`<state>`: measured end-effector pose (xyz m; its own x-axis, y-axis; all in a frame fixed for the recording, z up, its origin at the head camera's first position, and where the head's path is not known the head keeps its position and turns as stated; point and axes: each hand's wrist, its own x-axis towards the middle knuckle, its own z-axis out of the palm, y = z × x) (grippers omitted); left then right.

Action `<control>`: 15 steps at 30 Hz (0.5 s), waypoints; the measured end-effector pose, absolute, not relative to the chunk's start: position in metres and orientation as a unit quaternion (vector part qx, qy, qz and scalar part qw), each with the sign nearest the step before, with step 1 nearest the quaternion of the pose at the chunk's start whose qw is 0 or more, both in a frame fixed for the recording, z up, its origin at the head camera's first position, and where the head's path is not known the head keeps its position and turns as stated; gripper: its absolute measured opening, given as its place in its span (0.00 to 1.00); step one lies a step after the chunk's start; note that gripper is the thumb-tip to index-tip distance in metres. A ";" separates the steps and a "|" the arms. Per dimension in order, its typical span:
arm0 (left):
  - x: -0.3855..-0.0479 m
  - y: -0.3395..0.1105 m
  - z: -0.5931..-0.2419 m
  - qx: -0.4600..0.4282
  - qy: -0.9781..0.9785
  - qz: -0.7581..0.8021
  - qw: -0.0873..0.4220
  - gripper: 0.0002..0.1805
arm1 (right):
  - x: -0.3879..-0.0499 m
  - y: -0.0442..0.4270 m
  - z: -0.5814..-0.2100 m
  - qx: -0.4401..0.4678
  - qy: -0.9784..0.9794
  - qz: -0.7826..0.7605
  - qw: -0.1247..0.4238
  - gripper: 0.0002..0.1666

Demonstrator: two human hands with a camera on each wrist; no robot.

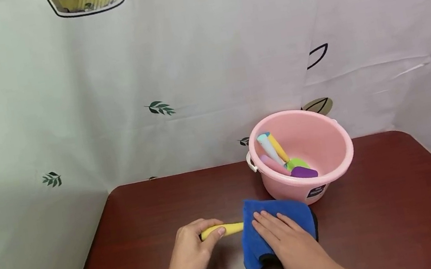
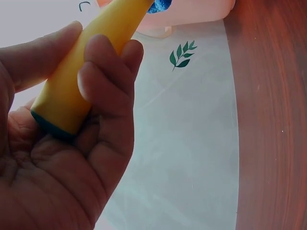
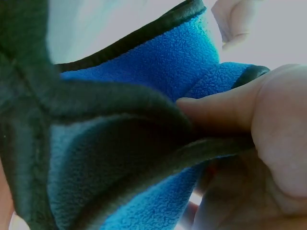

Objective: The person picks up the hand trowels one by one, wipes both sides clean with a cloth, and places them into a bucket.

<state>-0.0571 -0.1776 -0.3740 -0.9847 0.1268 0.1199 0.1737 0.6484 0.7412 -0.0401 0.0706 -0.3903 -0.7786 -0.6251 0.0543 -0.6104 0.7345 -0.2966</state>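
Note:
In the head view my left hand (image 1: pixel 192 253) grips a yellow handle (image 1: pixel 231 229). The left wrist view shows the fingers and thumb curled round this handle (image 2: pixel 103 40), whose butt end is dark green. The handle's far end runs under a blue towel (image 1: pixel 251 244) with black edging, so the kind of tool is hidden. My right hand (image 1: pixel 297 248) lies over the towel with its fingers stretched along the top. In the right wrist view the thumb (image 3: pixel 220 108) pinches the folded towel (image 3: pixel 158 62) from the other side.
A pink bucket (image 1: pixel 349 162) with a white handle mount stands behind the towel. Inside lean a pale blue handle (image 1: pixel 269 149), a yellow handle (image 1: pixel 279 148), a pink handle (image 1: pixel 274 165), a green piece (image 1: pixel 298 163) and a purple piece (image 1: pixel 304 172). Printed cloth (image 1: pixel 187 63) hangs behind the brown table (image 1: pixel 159 204).

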 end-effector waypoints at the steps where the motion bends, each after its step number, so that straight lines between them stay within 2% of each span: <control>1: -0.058 -0.177 -0.374 -0.086 -0.906 -0.413 0.031 0.08 | -0.041 0.072 -0.391 -0.331 0.932 -0.148 0.021 0.33; 7: -0.061 -0.179 -0.377 -0.097 -0.902 -0.416 0.057 0.06 | -0.045 0.075 -0.391 -0.327 0.934 -0.137 0.033 0.34; 13: -0.058 -0.185 -0.377 -0.084 -0.901 -0.424 0.039 0.05 | -0.046 0.074 -0.394 -0.334 0.935 -0.116 0.022 0.44; 15: -0.058 -0.187 -0.377 -0.082 -0.902 -0.422 0.041 0.03 | -0.045 0.075 -0.395 -0.334 0.936 -0.110 0.010 0.42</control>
<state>-0.0580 -0.1870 -0.3774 -0.9831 0.1139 0.1431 0.1828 0.6307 0.7542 -0.0454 0.0746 -0.3954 -0.7766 -0.6277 0.0538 -0.6232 0.7528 -0.2120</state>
